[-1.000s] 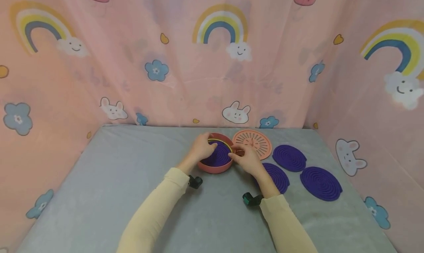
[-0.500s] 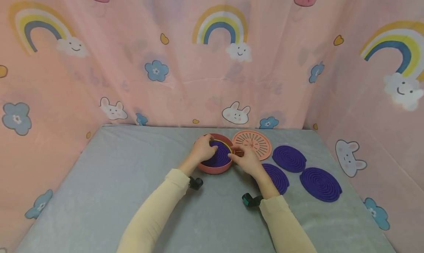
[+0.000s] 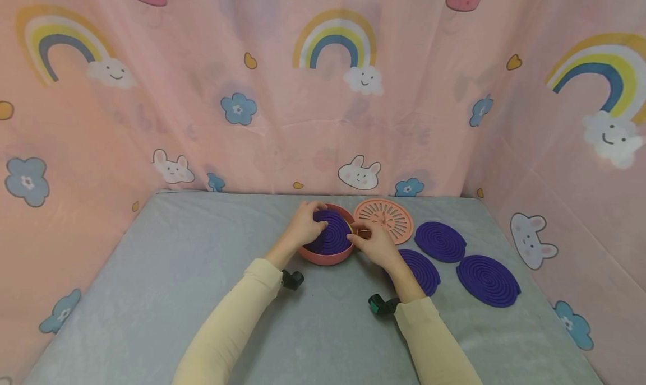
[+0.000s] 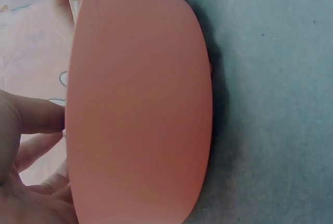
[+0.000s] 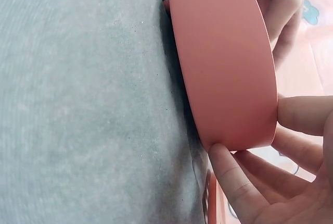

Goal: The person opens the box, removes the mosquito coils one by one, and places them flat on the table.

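Note:
Mid-table in the head view stands a round coral-pink container point(image 3: 327, 259), holding a purple spiral-ridged coaster point(image 3: 333, 233). My left hand point(image 3: 301, 228) pinches the coaster at its left side, which sits raised and tilted in the container. At the right, my right hand point(image 3: 375, 244) grips the container's rim, its thumb on the edge and other fingers around the outer wall point(image 5: 223, 67). A sliver of yellow shows beside the coaster near the right thumb. In the left wrist view the container's wall point(image 4: 140, 104) hides the coaster and the left fingertips.
A slotted coral-pink disc point(image 3: 396, 219) lies behind the right hand. To the right lie purple coasters: one at the back point(image 3: 441, 242), one nearer the edge point(image 3: 488, 281), and one partly under the right forearm point(image 3: 423, 270). Grey cloth point(image 3: 176, 273) covers the table.
The left hand has shifted slightly up and left, and the purple coaster has risen with it, covering most of the yellow edge. The right hand has stayed on the container's rim.

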The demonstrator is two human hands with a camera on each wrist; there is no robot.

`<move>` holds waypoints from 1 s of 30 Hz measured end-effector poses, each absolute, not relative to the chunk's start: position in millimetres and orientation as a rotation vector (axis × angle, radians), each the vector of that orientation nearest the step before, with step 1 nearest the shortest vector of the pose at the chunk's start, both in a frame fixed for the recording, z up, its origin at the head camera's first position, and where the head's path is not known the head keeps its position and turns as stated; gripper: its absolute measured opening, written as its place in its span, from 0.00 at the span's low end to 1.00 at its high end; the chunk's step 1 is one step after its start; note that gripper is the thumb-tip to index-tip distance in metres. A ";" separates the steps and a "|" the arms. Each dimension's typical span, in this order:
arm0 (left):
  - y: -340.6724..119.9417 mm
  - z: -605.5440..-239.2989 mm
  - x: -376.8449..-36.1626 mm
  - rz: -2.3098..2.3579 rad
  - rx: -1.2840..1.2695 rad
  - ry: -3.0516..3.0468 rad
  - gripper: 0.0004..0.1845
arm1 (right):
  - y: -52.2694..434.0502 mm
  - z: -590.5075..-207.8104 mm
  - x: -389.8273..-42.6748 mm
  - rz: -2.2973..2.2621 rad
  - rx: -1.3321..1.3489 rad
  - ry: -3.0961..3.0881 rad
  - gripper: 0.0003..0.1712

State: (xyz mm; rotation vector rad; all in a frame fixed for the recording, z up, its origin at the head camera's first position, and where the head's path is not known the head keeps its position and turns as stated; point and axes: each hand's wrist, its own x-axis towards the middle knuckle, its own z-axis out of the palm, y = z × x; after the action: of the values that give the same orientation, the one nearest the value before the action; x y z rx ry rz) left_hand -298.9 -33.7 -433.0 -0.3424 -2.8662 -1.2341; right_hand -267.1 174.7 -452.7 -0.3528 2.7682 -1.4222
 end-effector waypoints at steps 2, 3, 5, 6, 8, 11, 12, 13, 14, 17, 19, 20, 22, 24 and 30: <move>-36.1 -433.7 -299.8 -1.265 -0.346 -2.860 0.19 | 174.5 -452.9 -266.8 -1.419 -0.350 2.766 0.22; -37.2 -433.5 -300.0 -1.289 -0.349 -2.852 0.19 | 174.5 -453.0 -266.7 -1.418 -0.346 2.766 0.22; -39.6 -432.8 -300.6 -1.367 -0.344 -2.835 0.19 | 174.4 -453.2 -266.6 -1.417 -0.340 2.765 0.22; -40.8 -432.7 -301.1 -1.402 -0.341 -2.827 0.18 | 174.5 -453.4 -266.6 -1.413 -0.344 2.767 0.22; -43.2 -432.1 -301.7 -1.477 -0.339 -2.815 0.18 | 174.4 -453.3 -266.4 -1.418 -0.336 2.763 0.22; -45.7 -429.7 -301.1 -1.552 -0.333 -2.821 0.19 | 174.8 -453.8 -266.7 -1.417 -0.333 2.762 0.22; -46.2 -428.7 -300.7 -1.563 -0.337 -2.826 0.19 | 174.9 -453.8 -266.8 -1.417 -0.332 2.762 0.22; -46.7 -427.7 -300.3 -1.566 -0.346 -2.831 0.19 | 175.0 -453.8 -267.1 -1.417 -0.329 2.764 0.21; -46.8 -426.7 -299.8 -1.565 -0.358 -2.833 0.19 | 175.0 -453.8 -267.5 -1.417 -0.324 2.765 0.21; -47.7 -424.4 -299.0 -1.543 -0.384 -2.847 0.18 | 175.0 -453.9 -268.4 -1.410 -0.333 2.765 0.22; -48.1 -422.8 -298.5 -1.537 -0.395 -2.849 0.16 | 174.7 -454.0 -269.0 -1.407 -0.333 2.762 0.22; -48.4 -422.0 -298.3 -1.531 -0.399 -2.849 0.15 | 174.5 -454.0 -269.1 -1.406 -0.327 2.760 0.22; -49.1 -420.4 -297.9 -1.519 -0.399 -2.849 0.13 | 174.2 -453.8 -269.2 -1.405 -0.325 2.759 0.22; -50.1 -418.6 -297.3 -1.508 -0.406 -2.838 0.12 | 173.8 -453.7 -269.5 -1.406 -0.315 2.758 0.22; -55.1 -413.4 -295.2 -1.513 -0.427 -2.780 0.12 | 173.8 -453.9 -269.4 -1.421 -0.317 2.750 0.21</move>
State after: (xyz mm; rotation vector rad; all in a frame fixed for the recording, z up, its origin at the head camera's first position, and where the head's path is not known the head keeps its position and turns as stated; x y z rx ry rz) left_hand -295.2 -55.1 -413.4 -0.4272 -2.7802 -1.5125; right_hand -269.4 173.8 -453.9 -0.3172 2.7502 -1.4212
